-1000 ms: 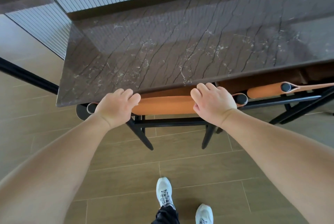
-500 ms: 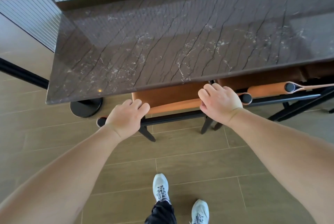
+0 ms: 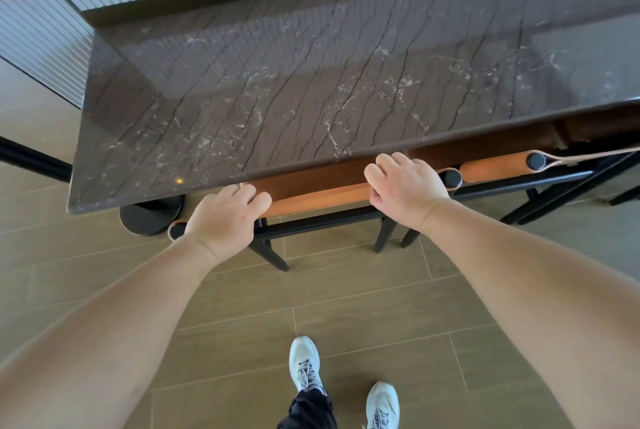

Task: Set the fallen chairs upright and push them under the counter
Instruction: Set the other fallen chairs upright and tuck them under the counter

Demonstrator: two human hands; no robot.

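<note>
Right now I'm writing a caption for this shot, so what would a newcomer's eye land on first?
First, the two bare hands: the left hand and right hand each hold the orange leather-wrapped top rail of a black-framed chair at the near edge of the glossy dark brown veined marble counter. A second matching orange-and-black chair sits tucked under it to the right.

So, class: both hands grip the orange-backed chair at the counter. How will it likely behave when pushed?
The chair probably slides rather than rolls: its black legs end plain on smooth floor tiles. Pushed high at the backrest, it might tip slightly. The frame looks stiff.
</note>
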